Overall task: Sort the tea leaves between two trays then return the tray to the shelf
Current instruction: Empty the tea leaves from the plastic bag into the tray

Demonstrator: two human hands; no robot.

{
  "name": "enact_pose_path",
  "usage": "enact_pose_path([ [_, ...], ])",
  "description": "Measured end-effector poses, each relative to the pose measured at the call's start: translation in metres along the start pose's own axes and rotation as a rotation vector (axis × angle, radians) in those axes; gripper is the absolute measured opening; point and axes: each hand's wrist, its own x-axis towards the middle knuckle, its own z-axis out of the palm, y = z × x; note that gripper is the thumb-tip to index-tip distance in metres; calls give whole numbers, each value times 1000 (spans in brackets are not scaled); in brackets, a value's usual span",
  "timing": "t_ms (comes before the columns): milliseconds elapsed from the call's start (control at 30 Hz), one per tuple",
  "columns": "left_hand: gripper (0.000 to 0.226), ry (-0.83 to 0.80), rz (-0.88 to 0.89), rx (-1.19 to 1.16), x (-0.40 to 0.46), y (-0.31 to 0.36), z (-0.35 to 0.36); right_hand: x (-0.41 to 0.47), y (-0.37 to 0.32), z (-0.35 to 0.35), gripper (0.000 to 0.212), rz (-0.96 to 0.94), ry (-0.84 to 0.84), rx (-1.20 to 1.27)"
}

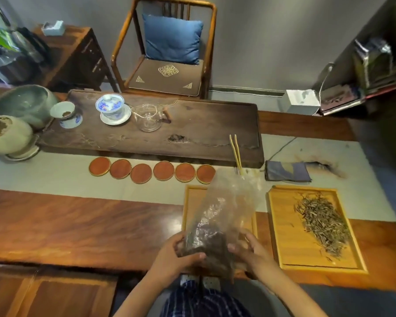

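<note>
Both hands hold a clear plastic bag (pixel 224 213) with dark tea leaves (pixel 206 248) gathered at its lower end. My left hand (pixel 172 257) grips the bag's bottom left and my right hand (pixel 252 252) grips its bottom right. The bag is tilted, its mouth pointing away over the left bamboo tray (pixel 192 202), most of which it hides. The right bamboo tray (pixel 284 236) lies beside it and carries a pile of pale green-grey tea leaves (pixel 322 220).
A row of round red coasters (pixel 151 171) lies behind the trays. Tweezers (pixel 236 154) lean on the dark tea board (pixel 204 126), which holds a gaiwan (pixel 112 108) and a glass pitcher (pixel 148 117). A folded blue cloth (pixel 286 171) and a chair (pixel 169 49) lie beyond.
</note>
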Motion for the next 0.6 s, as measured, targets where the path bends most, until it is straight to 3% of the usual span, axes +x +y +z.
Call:
enact_pose_path([
  [100, 69, -18, -72, -51, -2, -8, 10, -6, 15, 1, 58, -14, 37, 32],
  [400, 61, -39, -233, -51, -19, -28, 17, -17, 24, 0, 59, 18, 61, -171],
  [600, 25, 10, -255, -51, -15, -22, 17, -13, 20, 1, 34, 55, 87, -235],
])
